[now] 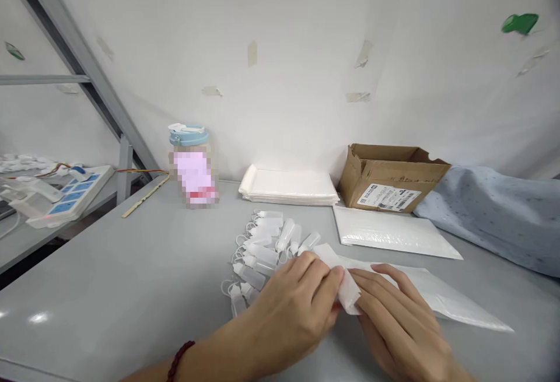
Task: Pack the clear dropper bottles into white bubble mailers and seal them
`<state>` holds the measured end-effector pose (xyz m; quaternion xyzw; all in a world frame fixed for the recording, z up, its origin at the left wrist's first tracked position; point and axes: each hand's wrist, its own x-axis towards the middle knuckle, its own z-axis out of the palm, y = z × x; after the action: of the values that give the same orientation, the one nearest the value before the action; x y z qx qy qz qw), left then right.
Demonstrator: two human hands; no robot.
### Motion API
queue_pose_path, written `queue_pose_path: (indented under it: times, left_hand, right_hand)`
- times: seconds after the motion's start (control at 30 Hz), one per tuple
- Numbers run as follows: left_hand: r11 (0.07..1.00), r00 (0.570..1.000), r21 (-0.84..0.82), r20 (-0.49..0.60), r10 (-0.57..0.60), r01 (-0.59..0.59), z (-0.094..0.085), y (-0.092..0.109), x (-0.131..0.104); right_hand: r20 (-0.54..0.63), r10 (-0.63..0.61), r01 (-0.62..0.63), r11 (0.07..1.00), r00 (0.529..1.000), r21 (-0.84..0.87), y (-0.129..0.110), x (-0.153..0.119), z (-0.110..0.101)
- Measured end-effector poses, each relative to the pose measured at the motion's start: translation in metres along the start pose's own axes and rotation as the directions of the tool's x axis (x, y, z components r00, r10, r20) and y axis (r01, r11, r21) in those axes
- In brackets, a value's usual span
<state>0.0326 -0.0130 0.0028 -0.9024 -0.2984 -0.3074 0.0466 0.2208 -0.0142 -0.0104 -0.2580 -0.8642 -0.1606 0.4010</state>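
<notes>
A white padded mailer lies flat on the grey table, its left end folded up between my hands. My left hand, with a dark red bracelet at the wrist, pinches the thin white flap at that end. My right hand grips the mailer beside it, fingers together against the crumpled edge. Its thumb and the inside of the mailer are hidden. Just left of my hands lie several small translucent squeeze bottles with looped cap straps, partly covered by my left hand.
Behind, a stack of white mailers lies by the wall. Another mailer lies before an open cardboard box. Blue cloth is at right. A blue-lidded jar, yellow strip and power strip are at left.
</notes>
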Motion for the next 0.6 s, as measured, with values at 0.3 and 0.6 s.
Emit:
queue_pose_path:
  times: [0.3,0.6]
  left_hand:
    - [0.973,0.942,0.169,-0.273,0.198,-0.155,0.009,0.001,-0.005]
    - [0.999,0.993,0.043,-0.115,-0.014,0.019,0.023,-0.002,-0.003]
  right_hand:
    - [-0.049,0.07,-0.064,0.991,0.996,0.121,-0.005,0.013,-0.013]
    - [-0.095,0.099,-0.092,0.993,0.991,0.071,-0.002,0.012,-0.02]
